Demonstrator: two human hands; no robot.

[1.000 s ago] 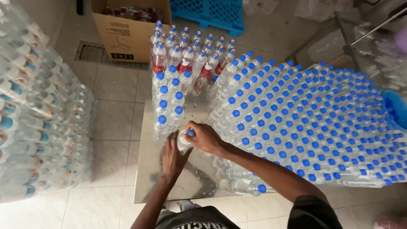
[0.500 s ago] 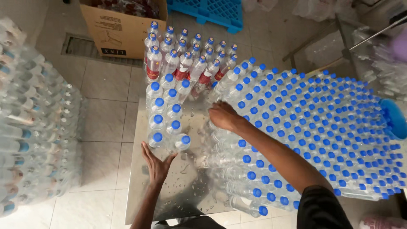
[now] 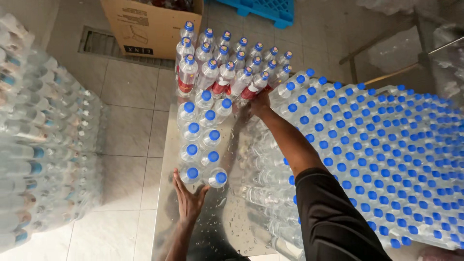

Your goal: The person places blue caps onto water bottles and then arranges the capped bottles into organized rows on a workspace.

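Pale square tiles cover the floor, grey grout lines between them. A metal floor grate sits by the far wall, just left of a brown cardboard box. Beyond that lies a blue plastic pallet. The steel table is wet — droplets scattered over its shine. To the left, shrink-wrapped packs are stacked high — daylight is soft, even.

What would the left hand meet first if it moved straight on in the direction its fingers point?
Most likely the nearest blue-capped bottle of the double row standing on the metal table. The left hand lies flat, fingertips almost at its base.
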